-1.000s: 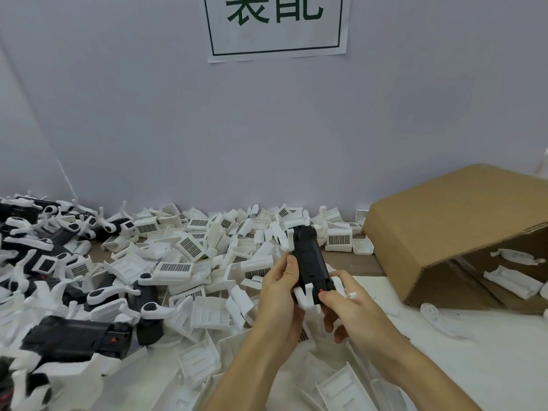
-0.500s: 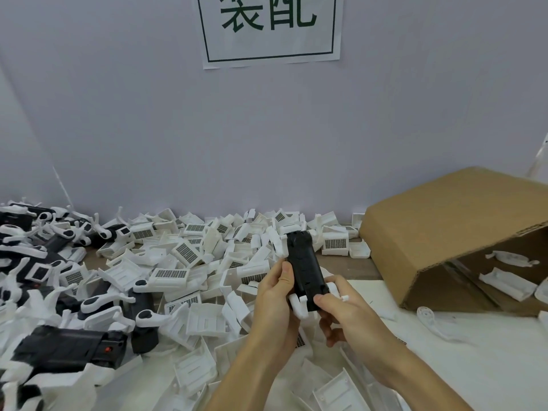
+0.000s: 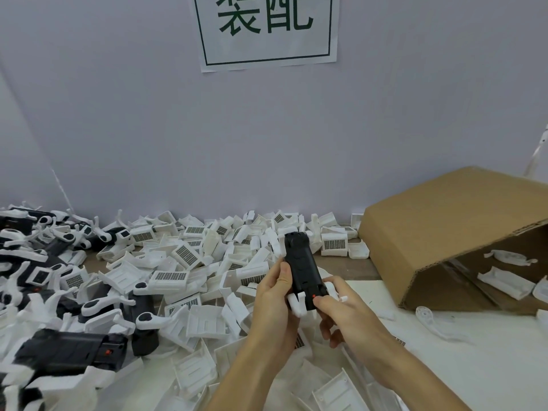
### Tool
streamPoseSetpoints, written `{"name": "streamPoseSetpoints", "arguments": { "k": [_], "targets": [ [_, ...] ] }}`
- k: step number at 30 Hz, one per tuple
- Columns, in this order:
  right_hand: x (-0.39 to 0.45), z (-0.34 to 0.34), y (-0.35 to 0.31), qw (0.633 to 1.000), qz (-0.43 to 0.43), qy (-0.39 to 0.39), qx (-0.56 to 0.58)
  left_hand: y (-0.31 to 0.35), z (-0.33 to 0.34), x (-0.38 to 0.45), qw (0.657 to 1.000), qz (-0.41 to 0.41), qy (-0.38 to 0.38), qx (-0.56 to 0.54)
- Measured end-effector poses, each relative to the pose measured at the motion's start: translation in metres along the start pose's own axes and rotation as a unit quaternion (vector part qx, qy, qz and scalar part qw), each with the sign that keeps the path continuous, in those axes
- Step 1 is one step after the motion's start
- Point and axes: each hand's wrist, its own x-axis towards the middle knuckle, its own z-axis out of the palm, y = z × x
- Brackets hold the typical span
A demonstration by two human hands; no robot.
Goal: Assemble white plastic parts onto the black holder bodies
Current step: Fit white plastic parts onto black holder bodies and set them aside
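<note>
A black holder body [image 3: 302,269] stands nearly upright in front of me, held by both hands. My left hand [image 3: 274,304] grips its left side, thumb lying along the edge. My right hand [image 3: 341,310] holds its lower end, thumb pressing by a small red button. White plastic arms [image 3: 296,304] stick out at the bottom of the body on both sides. A big heap of loose white plastic parts [image 3: 184,262] covers the table behind and left of my hands.
Finished black-and-white holders [image 3: 68,348] are piled at the left. A tipped cardboard box [image 3: 444,232] with white parts inside lies at the right. A loose white arm piece [image 3: 430,318] lies on the white tabletop before it. A wall with a paper sign [image 3: 268,31] stands behind.
Both hands and the black body stay nearly in place. The view has tilted a little, so the scene sits slightly lower in the frame.
</note>
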Motion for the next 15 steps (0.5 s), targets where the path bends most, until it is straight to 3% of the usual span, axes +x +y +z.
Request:
{"name": "streamPoseSetpoints", "arguments": {
  "k": [9,15],
  "targets": [
    [0.0003,0.0024,-0.0028,0.999,-0.02,0.021,0.02,-0.0005,0.0032,0.0009,1.0,-0.009,0.016,-0.018],
    [-0.0004,0.0011,-0.0081,0.993,-0.053,0.081,0.061,0.0013,-0.0008,0.0048,0.995,0.04,0.041,-0.077]
  ]
}}
